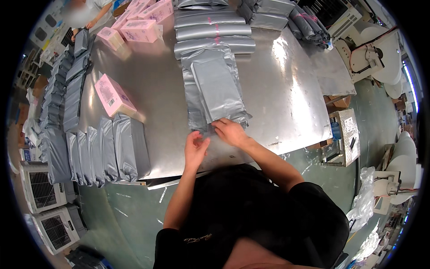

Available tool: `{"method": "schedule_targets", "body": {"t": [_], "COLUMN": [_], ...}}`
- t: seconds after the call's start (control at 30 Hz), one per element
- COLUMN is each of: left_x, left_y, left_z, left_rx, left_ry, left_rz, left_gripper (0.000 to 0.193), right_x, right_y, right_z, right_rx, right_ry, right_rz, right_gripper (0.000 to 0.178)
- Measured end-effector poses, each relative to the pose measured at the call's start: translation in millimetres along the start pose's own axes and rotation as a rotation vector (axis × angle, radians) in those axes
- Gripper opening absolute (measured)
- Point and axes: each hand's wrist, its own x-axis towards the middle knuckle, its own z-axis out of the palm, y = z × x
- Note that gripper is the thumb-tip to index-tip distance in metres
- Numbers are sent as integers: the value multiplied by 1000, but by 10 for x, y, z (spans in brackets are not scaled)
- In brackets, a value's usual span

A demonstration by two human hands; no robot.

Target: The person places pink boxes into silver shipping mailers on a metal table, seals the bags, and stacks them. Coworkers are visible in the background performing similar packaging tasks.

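Observation:
A stack of flat grey mailer bags [214,87] lies on the metal table [286,98] in front of me. My right hand [229,132] rests on the near end of that stack, fingers pressing its bottom edge. My left hand [196,148] is just left of it, fingers pinched on a thin clear strip at the bag's open end. A pink box [114,95] lies alone to the left. Packed grey parcels [118,150] stand in a row at the table's near left edge.
Bundles of folded grey bags [214,31] and more pink boxes [142,28] lie at the far side, where another person [87,13] works. More packed parcels [67,85] line the left edge. Two white fan units [49,201] stand on the floor at left; a machine [371,54] at right.

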Motion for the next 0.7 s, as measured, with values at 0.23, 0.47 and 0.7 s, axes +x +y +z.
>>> {"method": "schedule_targets", "body": {"t": [0.23,0.47,0.7], "left_x": [471,-158,-193], "left_y": [-439,-306,-267], "left_z": [155,-104,-147], "left_rx": [194,51,-126], "left_ry": [-58,-178,-116], "left_rz": [-34,-157,-209], "left_gripper": [21,8,7], "right_x": [79,28,44], "right_y": [30,-240,-285], "right_z": [-105,-183,21], "right_rx": [-137,-118,-82], "right_ry": [-71,-296,-284], "right_rz": [1,146,144], "right_gripper": [18,30,26]}}
